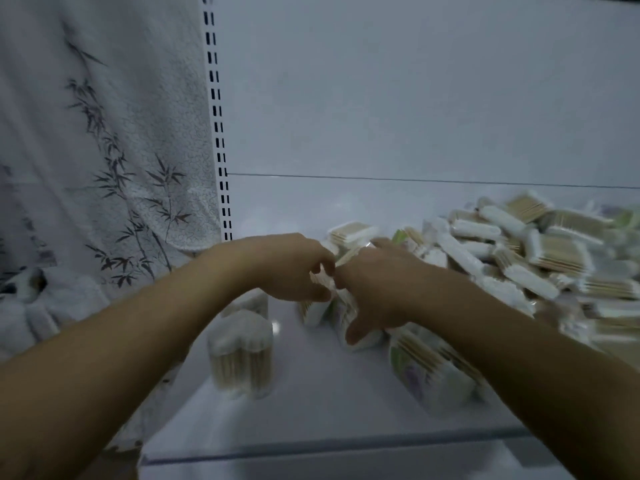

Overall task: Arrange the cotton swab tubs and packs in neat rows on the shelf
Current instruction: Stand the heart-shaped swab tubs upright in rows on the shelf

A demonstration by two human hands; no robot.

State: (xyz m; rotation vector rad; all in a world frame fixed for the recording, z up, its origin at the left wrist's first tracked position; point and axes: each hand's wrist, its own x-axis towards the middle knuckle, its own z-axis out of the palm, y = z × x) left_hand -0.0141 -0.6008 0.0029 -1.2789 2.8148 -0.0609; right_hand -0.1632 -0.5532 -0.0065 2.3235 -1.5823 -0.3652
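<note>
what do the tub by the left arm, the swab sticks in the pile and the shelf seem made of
Tub: likely clear plastic, since its contents show through the wall. Swab sticks: tan, probably wood or bamboo, with white cotton-like tips. Shelf: smooth glossy white, perhaps painted metal; a light glint shows on it.

The picture was dim, with a cold blue-grey look. A small bright spot of glare shone on the white shelf (311,403). The left hand (294,268), the right hand (377,289) and the cotton swab pack (320,279) between them were blurry. The heap of packs (554,258) was smeared too. The slotted shelf post (216,116) looked curved
</note>
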